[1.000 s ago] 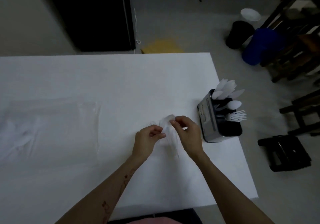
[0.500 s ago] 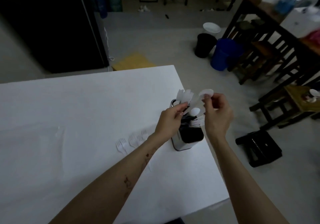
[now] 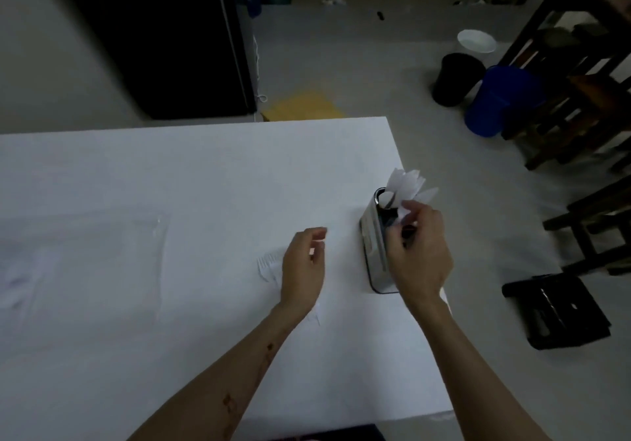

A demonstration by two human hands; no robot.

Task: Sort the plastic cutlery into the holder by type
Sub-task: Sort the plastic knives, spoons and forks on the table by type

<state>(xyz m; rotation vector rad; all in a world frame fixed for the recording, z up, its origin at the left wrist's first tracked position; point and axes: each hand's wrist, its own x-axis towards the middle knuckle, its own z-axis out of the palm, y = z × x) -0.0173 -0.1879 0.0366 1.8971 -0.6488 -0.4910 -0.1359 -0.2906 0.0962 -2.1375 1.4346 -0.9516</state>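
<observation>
Cutlery going into the holder at the table's right edge

The broad white-covered table (image 3: 191, 181) filled the left and centre of the frame. At centre right stood the metal, dark-lined cutlery holder (image 3: 372, 239), white plastic pieces (image 3: 408, 182) fanned from its top. The right hand (image 3: 418, 242) hovered over its opening, fingers curled on something pale, though blur hid exactly what. The left hand (image 3: 302, 266), centre frame, hung relaxed and held nothing. Just left of it lay translucent plastic forks (image 3: 268, 264). The step looked like dropping a piece in; next would likely be collecting those forks.
</observation>
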